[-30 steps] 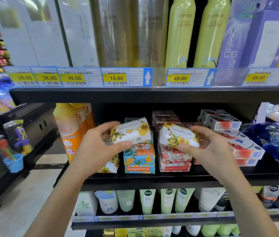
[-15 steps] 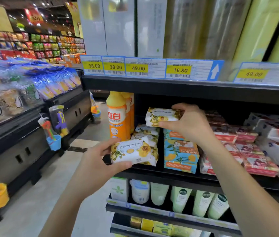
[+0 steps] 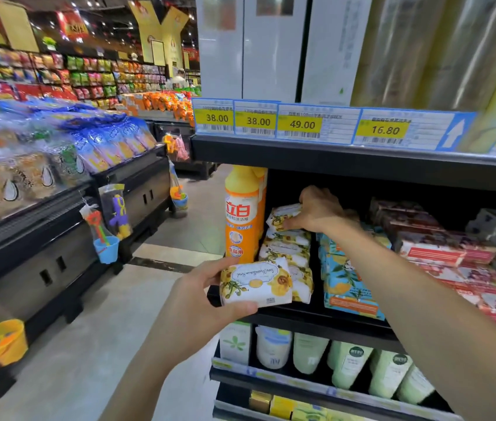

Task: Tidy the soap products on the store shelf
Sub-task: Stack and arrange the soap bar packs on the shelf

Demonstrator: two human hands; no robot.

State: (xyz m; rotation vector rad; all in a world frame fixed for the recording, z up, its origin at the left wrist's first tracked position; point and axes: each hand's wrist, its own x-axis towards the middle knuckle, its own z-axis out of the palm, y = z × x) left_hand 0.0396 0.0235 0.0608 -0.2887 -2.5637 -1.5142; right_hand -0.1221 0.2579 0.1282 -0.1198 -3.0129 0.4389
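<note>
Your left hand point(image 3: 198, 302) holds a white paper-wrapped soap bar point(image 3: 255, 284) printed with yellow flowers, green leaves and a line of script on a pale oval label. A small barcode shows on its lower face. The grip is clamped on it, thumb along the near long side and fingers along the far one. The bar sits level, just out past the front edge of the black shelf point(image 3: 316, 325) near its left end.

Your right hand point(image 3: 319, 212) reaches into that shelf, its grip clamped on a matching soap bar point(image 3: 281, 215) with fingers over the top and thumb at the front. This bar lies on a stack of the same flowered bars point(image 3: 286, 253), slightly tilted.

The stack stands near the shelf's left end, just beside a tall orange plastic detergent bottle point(image 3: 242, 214) at that edge. On its other side, a pile of blue cardboard soap boxes with orange fruit print point(image 3: 347, 281) stands close by. Towards the right end lie red and pink soap boxes point(image 3: 453, 250).

Yellow price labels point(image 3: 301, 124) run along the front edge of the shelf above. Pale green tubes point(image 3: 350, 363) stand on the shelf below.
</note>
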